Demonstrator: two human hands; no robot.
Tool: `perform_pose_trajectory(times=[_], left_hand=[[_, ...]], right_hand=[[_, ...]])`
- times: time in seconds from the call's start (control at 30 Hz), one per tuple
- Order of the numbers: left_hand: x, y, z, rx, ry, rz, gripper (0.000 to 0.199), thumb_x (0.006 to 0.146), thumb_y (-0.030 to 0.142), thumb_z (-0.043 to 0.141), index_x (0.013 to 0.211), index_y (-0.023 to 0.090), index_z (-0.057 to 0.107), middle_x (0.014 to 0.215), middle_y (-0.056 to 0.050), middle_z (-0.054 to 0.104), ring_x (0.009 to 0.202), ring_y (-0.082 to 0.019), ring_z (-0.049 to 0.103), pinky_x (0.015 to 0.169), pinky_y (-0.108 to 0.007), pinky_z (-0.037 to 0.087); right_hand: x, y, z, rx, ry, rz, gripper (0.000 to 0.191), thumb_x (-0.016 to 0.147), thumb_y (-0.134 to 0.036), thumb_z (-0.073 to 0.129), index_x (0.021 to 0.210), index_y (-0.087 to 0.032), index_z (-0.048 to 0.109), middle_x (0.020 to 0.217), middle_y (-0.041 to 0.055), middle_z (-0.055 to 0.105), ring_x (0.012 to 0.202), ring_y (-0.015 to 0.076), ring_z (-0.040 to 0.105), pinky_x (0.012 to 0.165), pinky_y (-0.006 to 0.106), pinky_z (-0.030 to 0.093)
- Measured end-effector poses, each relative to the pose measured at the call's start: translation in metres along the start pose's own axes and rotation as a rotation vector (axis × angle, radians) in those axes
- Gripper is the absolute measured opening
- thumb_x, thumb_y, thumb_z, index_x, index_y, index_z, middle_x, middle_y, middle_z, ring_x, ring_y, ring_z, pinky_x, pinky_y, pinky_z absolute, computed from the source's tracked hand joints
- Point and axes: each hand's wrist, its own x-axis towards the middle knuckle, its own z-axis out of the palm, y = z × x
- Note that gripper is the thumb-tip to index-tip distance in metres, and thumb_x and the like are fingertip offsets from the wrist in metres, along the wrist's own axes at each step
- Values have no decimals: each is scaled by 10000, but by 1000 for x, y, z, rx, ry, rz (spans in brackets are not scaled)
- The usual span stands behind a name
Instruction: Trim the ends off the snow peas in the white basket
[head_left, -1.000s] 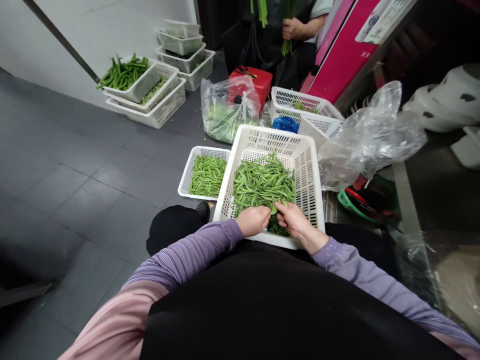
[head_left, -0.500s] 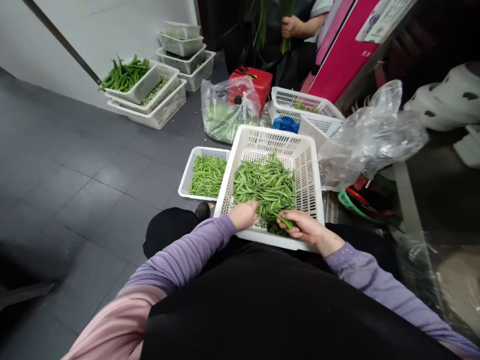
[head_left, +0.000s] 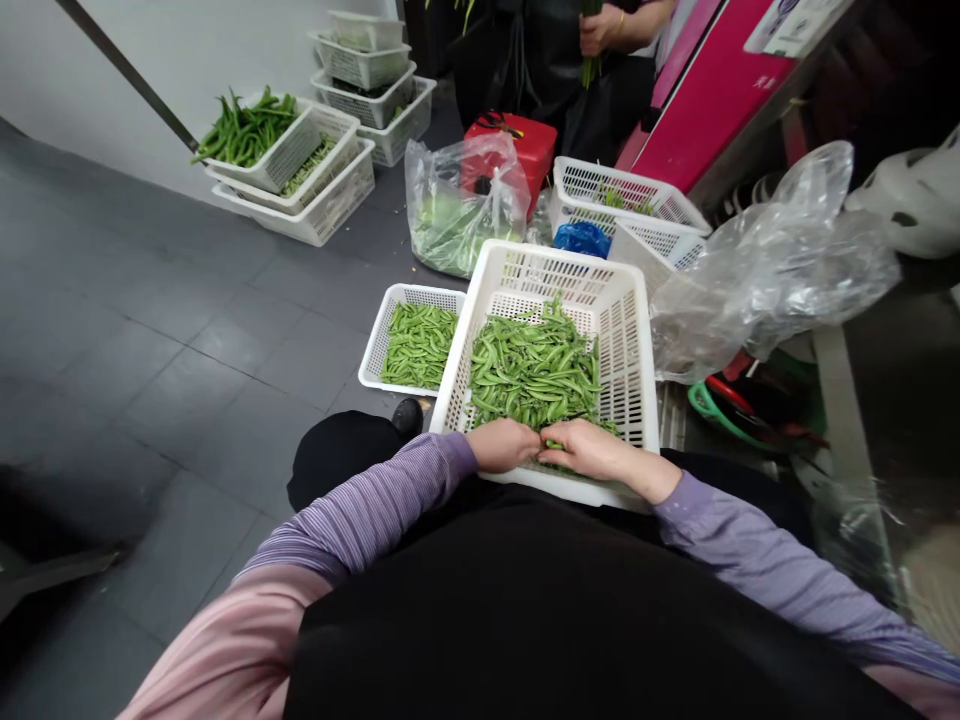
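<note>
Both hands sit at the basket's near edge, almost touching. The left hand (head_left: 501, 445) hides its fingertips, so their state cannot be told. The right hand (head_left: 589, 449) has its fingers (head_left: 562, 456) curled narrow on a pea pod (head_left: 553, 444). A heap of pods (head_left: 534, 368) lies in the middle of the white basket (head_left: 626, 340), with mesh showing toward the far corners. Just beside its left wall, a smaller basket (head_left: 390, 320) holds more pods. A plastic bag (head_left: 765, 270) presses near the right wall, and gray floor tiles (head_left: 225, 340) stretch away to the left.
</note>
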Motion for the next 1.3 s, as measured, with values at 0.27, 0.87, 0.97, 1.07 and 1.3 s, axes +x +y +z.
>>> perform_pose_trajectory(times=[0.27, 0.87, 0.97, 1.07, 1.3], left_hand=[[11, -14, 20, -168, 73, -211, 205, 786, 170, 408, 810, 142, 610, 774, -49, 596, 693, -131, 567, 691, -252, 453], [17, -28, 20, -153, 237, -359, 263, 802, 245, 391, 847, 176, 640, 757, -21, 653, 689, -122, 580, 692, -220, 436], [20, -29, 24, -118, 278, -331, 264, 812, 258, 380, 850, 175, 627, 753, -27, 647, 687, -130, 580, 689, -230, 437], [23, -27, 28, -40, 291, -335, 258, 816, 265, 381, 895, 172, 608, 773, -42, 646, 713, -147, 590, 705, -251, 441], [30, -20, 28, 23, 318, -330, 269, 828, 285, 388, 999, 173, 562, 879, -66, 645, 803, -161, 600, 768, -273, 444]], right_hand=[[38, 41, -7, 622, 983, 310, 317, 816, -515, 290, 806, -226, 420, 622, -12, 509, 510, 115, 503, 485, 228, 392], [53, 79, -16, -147, 599, 317, 206, 710, -353, 567, 799, -185, 646, 705, 32, 620, 613, 153, 558, 532, 243, 379], [44, 74, -15, 138, 705, 466, 261, 643, -399, 612, 777, -178, 649, 416, -39, 499, 384, 122, 447, 425, 235, 325], [39, 72, -13, 200, 805, 464, 274, 629, -417, 617, 758, -177, 646, 452, -32, 539, 370, 109, 451, 422, 230, 327], [24, 71, -16, -192, 793, 332, 246, 737, -402, 538, 829, -207, 655, 735, 41, 662, 662, 174, 582, 601, 261, 402]])
